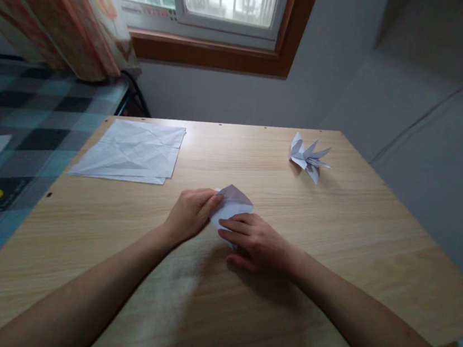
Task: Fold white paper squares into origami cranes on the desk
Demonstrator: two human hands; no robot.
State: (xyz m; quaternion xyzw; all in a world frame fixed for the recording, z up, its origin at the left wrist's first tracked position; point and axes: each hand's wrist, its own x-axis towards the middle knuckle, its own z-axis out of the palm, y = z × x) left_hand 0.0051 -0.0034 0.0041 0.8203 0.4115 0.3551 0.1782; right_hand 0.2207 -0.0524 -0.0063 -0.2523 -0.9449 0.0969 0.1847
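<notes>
A small folded white sheet of paper (234,203) stands between my two hands near the middle of the wooden table, its top edge coming to a point. My left hand (191,213) pinches the paper at its left edge, thumb on the near face. Across the paper's lower right lie the extended fingers of my right hand (254,244), with the thumb held apart below them. The fingers hide the lower part of the paper.
Creased white sheets (135,153) lie stacked at the table's (355,228) far left. A pointed folded-paper piece (308,157) sits at the far right. Left of the table is a checked bed cover (22,119); a window and curtain (78,8) are behind.
</notes>
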